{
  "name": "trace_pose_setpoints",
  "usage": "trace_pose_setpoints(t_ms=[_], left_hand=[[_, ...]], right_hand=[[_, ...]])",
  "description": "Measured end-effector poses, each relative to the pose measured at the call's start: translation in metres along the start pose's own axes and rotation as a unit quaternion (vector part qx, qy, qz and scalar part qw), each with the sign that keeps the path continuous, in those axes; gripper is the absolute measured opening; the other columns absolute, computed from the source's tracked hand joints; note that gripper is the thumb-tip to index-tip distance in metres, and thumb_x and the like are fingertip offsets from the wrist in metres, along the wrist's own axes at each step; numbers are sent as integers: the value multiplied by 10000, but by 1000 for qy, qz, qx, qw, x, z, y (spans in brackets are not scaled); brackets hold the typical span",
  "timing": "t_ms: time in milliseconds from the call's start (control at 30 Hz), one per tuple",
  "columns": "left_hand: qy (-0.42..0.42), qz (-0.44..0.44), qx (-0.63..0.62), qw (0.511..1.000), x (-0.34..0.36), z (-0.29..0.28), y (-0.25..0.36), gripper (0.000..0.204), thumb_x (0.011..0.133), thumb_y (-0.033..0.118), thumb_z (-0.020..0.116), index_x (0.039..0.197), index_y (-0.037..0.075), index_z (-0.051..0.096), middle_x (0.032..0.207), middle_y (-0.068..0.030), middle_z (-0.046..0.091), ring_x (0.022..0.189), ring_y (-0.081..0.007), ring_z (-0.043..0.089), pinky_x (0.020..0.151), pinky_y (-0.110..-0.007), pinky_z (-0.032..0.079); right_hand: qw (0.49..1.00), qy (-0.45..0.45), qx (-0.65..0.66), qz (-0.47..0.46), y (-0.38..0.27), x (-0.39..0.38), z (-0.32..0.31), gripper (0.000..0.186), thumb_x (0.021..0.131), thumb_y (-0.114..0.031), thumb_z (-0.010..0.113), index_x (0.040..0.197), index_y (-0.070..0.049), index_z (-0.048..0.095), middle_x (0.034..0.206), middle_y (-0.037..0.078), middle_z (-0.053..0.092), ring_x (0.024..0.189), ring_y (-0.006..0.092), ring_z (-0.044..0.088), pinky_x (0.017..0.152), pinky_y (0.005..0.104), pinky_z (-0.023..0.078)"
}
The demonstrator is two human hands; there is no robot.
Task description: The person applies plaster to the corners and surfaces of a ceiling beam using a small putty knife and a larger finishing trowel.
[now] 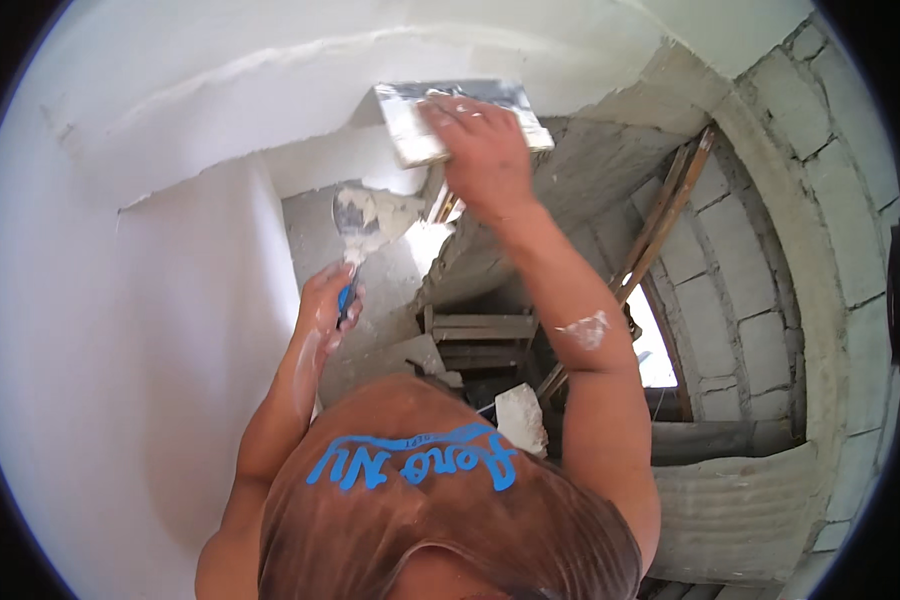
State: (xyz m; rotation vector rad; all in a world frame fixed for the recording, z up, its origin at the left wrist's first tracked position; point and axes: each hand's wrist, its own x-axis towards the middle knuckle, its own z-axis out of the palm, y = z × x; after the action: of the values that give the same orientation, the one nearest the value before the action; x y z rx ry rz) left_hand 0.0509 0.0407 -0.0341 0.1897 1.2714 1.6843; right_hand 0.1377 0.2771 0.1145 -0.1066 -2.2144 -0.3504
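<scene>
Raised toward the upper wall, my right hand (485, 150) is closed on a wide plastering trowel (410, 125) smeared with white plaster. The trowel's plate lies along the lower edge of the white plastered band (300, 90); whether its blade touches is hard to tell. Lower and to the left, my left hand (328, 305) grips the blue handle of a putty knife (370, 215), whose broad blade points away from me and carries grey-white plaster. White smears mark both of my forearms.
A smooth white wall (190, 350) stands close on my left. Bare block wall (770, 270) curves round the right, with wooden poles (670, 205) leaning there. Below are wooden slats (480, 328), a pale broken chunk (520, 418) and a rough concrete edge (445, 260).
</scene>
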Motion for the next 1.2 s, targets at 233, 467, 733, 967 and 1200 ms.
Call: trace_pose_setpoints(t_ms=[233,467,733,967,1200], left_hand=[[-8,35,51,998,-4,3,13,255,993,230,545,1129,15,560,750,-53,570,462,-77,434,343,-209,292],[-10,43,25,999,0,7,-6,339,988,233,566,1235,1,562,764,-51,574,478,-82,440,364,-221,297],[-34,-50,-157,986,12,13,-7,230,964,196,542,1142,50,544,789,-63,575,515,-86,463,364,-206,314],[-78,-64,-101,990,13,36,0,225,963,184,539,1140,44,551,788,-67,581,517,-89,477,358,-194,322],[-58,-46,-85,994,10,22,3,212,962,193,545,1106,38,548,786,-76,580,505,-99,470,349,-202,309]], right_hand=[[960,-219,169,-45,2,-61,-33,589,682,49,655,1227,-172,665,1208,20,686,1114,237,616,958,389,469],[923,-341,156,-89,-1,-72,-8,427,753,4,630,1141,-156,707,1135,25,710,1100,220,626,957,383,465],[939,-308,136,-67,21,24,-87,479,718,29,627,1156,-150,705,1096,74,712,1053,295,640,938,416,498],[994,38,-61,-81,24,114,-49,443,770,-6,605,1175,-166,686,1085,12,718,1007,227,649,850,396,479],[996,32,-79,-34,-11,36,2,409,796,-9,575,1177,-119,674,1136,39,705,1055,208,637,895,381,437]])
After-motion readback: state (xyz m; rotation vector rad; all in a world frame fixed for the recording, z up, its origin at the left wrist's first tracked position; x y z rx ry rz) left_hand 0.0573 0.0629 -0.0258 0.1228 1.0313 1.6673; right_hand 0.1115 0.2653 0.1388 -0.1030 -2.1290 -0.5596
